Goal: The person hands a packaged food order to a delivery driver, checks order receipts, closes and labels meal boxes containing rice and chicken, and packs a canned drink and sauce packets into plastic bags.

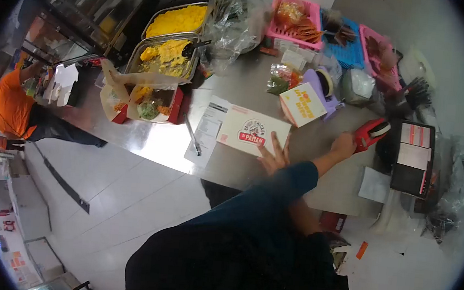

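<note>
Arms crossed, dark-sleeved left arm (255, 197) over right forearm (303, 215); left hand (344, 146) reaching past, fingers curled in a grip; right hand (276, 159) palm down, fingers spread.

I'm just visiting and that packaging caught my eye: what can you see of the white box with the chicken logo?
The white box is a low, rectangular carton, seemingly cardboard, closed and lying flat on the metal counter. Its top shows a dark round emblem with "Spicy Chicken" lettering, a red banner below, and small pinkish print near the lower-left corner. A spread hand rests on its right end. Its left edge seems to overlap a printed sheet.
</note>
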The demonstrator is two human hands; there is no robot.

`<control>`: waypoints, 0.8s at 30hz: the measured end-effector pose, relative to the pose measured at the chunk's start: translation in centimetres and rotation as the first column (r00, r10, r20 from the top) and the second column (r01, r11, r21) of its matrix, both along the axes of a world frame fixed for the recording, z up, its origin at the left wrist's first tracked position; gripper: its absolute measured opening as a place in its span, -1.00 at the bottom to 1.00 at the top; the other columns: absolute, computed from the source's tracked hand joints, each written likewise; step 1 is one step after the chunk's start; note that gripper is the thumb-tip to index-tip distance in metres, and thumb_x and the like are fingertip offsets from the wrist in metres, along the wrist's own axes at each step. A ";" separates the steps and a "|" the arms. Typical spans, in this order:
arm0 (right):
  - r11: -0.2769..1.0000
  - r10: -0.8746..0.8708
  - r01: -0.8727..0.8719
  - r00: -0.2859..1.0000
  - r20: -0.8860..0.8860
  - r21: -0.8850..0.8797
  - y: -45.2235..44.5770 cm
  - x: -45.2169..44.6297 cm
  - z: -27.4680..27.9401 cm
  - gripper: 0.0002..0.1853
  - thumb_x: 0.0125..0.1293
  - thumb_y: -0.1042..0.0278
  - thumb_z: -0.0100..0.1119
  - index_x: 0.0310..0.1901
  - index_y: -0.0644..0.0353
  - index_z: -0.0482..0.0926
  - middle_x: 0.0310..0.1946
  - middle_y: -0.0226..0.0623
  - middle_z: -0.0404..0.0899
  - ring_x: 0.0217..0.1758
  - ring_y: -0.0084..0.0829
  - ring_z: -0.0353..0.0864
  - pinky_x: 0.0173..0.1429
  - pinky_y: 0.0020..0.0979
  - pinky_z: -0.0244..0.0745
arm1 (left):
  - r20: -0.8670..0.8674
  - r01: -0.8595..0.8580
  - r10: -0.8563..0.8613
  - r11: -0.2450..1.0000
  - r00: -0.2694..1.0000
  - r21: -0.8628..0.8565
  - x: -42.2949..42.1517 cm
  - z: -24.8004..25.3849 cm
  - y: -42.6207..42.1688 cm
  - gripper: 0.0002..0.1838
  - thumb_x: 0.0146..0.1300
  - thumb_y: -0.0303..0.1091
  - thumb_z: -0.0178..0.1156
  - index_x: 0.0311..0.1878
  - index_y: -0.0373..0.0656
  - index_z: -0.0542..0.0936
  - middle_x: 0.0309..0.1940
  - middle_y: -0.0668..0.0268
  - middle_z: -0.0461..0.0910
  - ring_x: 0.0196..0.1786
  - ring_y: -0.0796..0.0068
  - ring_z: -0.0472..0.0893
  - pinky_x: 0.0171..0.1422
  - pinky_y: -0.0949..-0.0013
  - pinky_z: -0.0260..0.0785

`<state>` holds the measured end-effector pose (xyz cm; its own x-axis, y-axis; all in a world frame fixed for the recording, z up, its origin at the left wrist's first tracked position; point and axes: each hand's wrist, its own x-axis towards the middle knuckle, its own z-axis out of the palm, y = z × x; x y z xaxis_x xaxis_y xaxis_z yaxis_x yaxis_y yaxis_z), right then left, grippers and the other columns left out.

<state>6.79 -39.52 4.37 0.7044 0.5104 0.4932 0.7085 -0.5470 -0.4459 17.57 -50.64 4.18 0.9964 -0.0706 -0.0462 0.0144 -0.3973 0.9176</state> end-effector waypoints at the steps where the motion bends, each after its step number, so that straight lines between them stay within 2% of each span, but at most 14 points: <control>1: 1.000 0.001 -0.001 1.000 -0.010 0.008 0.0 0.0 0.0 -0.48 -0.10 0.32 0.28 0.00 -0.06 0.43 0.20 0.03 0.05 0.22 0.35 -0.13 0.16 0.13 0.04 | -0.011 -0.025 0.025 0.999 1.000 0.046 0.0 0.7 -0.1 -0.83 -0.06 -0.34 0.14 -0.48 -0.27 0.55 -0.43 -0.03 0.52 -0.34 0.00 0.53 -0.22 0.15 0.39; 3: 1.000 -0.018 0.018 1.000 -0.012 -0.020 0.0 -0.4 -0.1 -0.48 -0.09 0.29 0.27 0.01 -0.09 0.42 0.21 -0.01 0.05 0.22 0.35 -0.14 0.16 0.13 0.05 | -0.216 0.019 0.013 0.990 0.976 0.141 0.6 -1.5 0.3 -0.79 -0.05 -0.30 0.14 -0.51 -0.29 0.54 -0.44 0.00 0.53 -0.35 0.04 0.54 -0.23 0.15 0.40; 5: 0.995 -0.043 0.044 0.999 0.019 -0.087 -0.1 -0.5 -0.2 -0.49 -0.07 0.25 0.26 0.01 -0.11 0.42 0.22 -0.02 0.04 0.23 0.35 -0.15 0.16 0.13 0.05 | -0.005 0.210 -0.212 0.963 0.977 0.171 0.2 -2.7 1.8 -0.73 0.06 -0.24 0.09 -0.50 -0.30 0.52 -0.49 0.12 0.55 -0.41 0.23 0.58 -0.36 0.26 0.43; 6: 0.999 -0.028 0.032 0.995 0.091 -0.043 0.0 -0.1 -1.1 -0.52 -0.03 0.20 0.22 0.02 -0.10 0.42 0.23 -0.04 0.01 0.23 0.34 -0.17 0.15 0.16 0.02 | -0.070 0.248 -0.255 0.964 0.964 -0.094 -0.1 -1.7 2.3 -0.72 0.09 -0.22 0.07 -0.49 -0.29 0.52 -0.50 0.17 0.55 -0.42 0.30 0.57 -0.39 0.32 0.43; 8: 0.996 -0.035 0.041 0.997 0.072 -0.081 -0.3 -0.3 -0.4 -0.52 0.01 0.19 0.19 0.04 -0.11 0.39 0.22 -0.04 0.05 0.22 0.37 -0.16 0.12 0.18 0.08 | -0.192 0.206 -0.378 0.788 0.906 -0.581 -2.6 0.9 3.8 -0.69 0.16 -0.17 0.02 -0.45 -0.27 0.50 -0.52 0.26 0.54 -0.45 0.45 0.57 -0.45 0.43 0.42; 10: 0.998 -0.024 0.031 0.993 0.116 -0.061 -0.1 0.0 -0.8 -0.52 0.04 0.20 0.15 0.07 -0.12 0.36 0.19 -0.04 0.11 0.22 0.35 -0.12 0.16 0.13 0.07 | -0.143 0.223 -0.417 0.708 0.898 -0.670 -6.1 6.2 9.6 -0.69 0.20 -0.14 -0.02 -0.38 -0.22 0.48 -0.51 0.33 0.52 -0.45 0.60 0.53 -0.49 0.53 0.39; 11: 0.996 -0.024 0.032 0.995 0.094 -0.080 -0.2 0.1 -0.9 -0.52 0.04 0.22 0.14 0.07 -0.12 0.36 0.19 -0.05 0.10 0.22 0.34 -0.12 0.18 0.10 0.06 | -0.205 0.076 -0.320 0.684 0.925 -0.725 -7.9 5.8 12.2 -0.69 0.20 -0.14 -0.01 -0.37 -0.23 0.48 -0.49 0.31 0.53 -0.45 0.57 0.53 -0.46 0.52 0.38; 12: 0.994 -0.024 0.031 0.997 0.074 -0.101 -0.4 0.2 -0.9 -0.52 0.04 0.24 0.14 0.07 -0.12 0.37 0.20 -0.06 0.09 0.23 0.32 -0.12 0.20 0.07 0.05 | -0.079 -0.065 0.026 0.841 0.997 -0.537 -10.2 4.2 14.2 -0.71 0.19 -0.17 -0.01 -0.37 -0.23 0.49 -0.51 0.29 0.53 -0.49 0.54 0.52 -0.45 0.54 0.36; 14: 0.989 -0.028 0.032 0.999 0.032 -0.142 -0.3 0.1 -1.1 -0.52 0.03 0.28 0.12 0.07 -0.13 0.37 0.21 -0.07 0.08 0.24 0.29 -0.12 0.24 0.01 0.02 | -0.092 -0.338 0.341 0.792 0.936 -0.508 -13.2 3.9 20.3 -0.72 0.19 -0.20 0.00 -0.42 -0.25 0.49 -0.55 0.25 0.52 -0.54 0.50 0.50 -0.45 0.54 0.34; 15: 0.995 -0.038 0.040 0.999 0.018 -0.092 -0.1 -0.1 -1.1 -0.52 0.02 0.28 0.13 0.06 -0.12 0.38 0.21 -0.07 0.08 0.23 0.30 -0.12 0.23 0.02 0.02 | -0.309 -0.430 0.299 0.648 0.903 -0.629 -14.2 4.8 22.8 -0.69 0.19 -0.20 0.00 -0.47 -0.27 0.48 -0.57 0.24 0.51 -0.56 0.49 0.50 -0.45 0.53 0.34; 17: 0.999 -0.051 0.051 0.999 -0.010 -0.001 0.2 -0.3 -0.9 -0.53 0.01 0.28 0.13 0.05 -0.11 0.40 0.20 -0.08 0.09 0.23 0.31 -0.12 0.22 0.03 0.02 | -0.366 -0.506 0.350 0.630 0.862 -0.590 -14.8 1.1 24.4 -0.63 0.20 -0.16 -0.01 -0.55 -0.28 0.46 -0.61 0.23 0.50 -0.60 0.49 0.49 -0.50 0.52 0.33; 18: 0.998 -0.060 0.061 0.997 0.043 -0.032 0.1 -0.3 -1.1 -0.55 0.00 0.28 0.15 0.02 -0.11 0.43 0.21 -0.09 0.09 0.23 0.31 -0.13 0.20 0.02 0.07 | -0.395 -0.545 0.376 0.615 0.838 -0.570 -15.0 -0.8 25.2 -0.60 0.21 -0.15 -0.02 -0.59 -0.28 0.44 -0.63 0.23 0.49 -0.63 0.49 0.48 -0.53 0.51 0.33; 21: 0.998 -0.047 0.046 0.999 -0.025 -0.034 0.2 -0.4 -0.4 -0.55 -0.01 0.28 0.17 0.01 -0.10 0.44 0.22 -0.09 0.07 0.24 0.31 -0.15 0.19 0.03 0.07 | -0.555 -0.607 0.363 0.711 0.749 -0.355 -15.1 -2.8 25.3 -0.52 0.22 -0.06 -0.04 -0.68 -0.25 0.41 -0.67 0.23 0.47 -0.69 0.48 0.45 -0.61 0.49 0.31; 24: 0.999 -0.039 0.037 0.998 -0.058 -0.031 0.2 -0.5 -0.2 -0.56 -0.01 0.29 0.17 0.00 -0.09 0.45 0.22 -0.08 0.06 0.25 0.30 -0.17 0.20 0.05 0.02 | -0.518 -0.481 0.208 0.737 0.830 -0.475 -15.3 -3.8 26.1 -0.50 0.20 0.01 -0.06 -0.56 -0.30 0.44 -0.67 0.23 0.48 -0.71 0.47 0.48 -0.65 0.51 0.31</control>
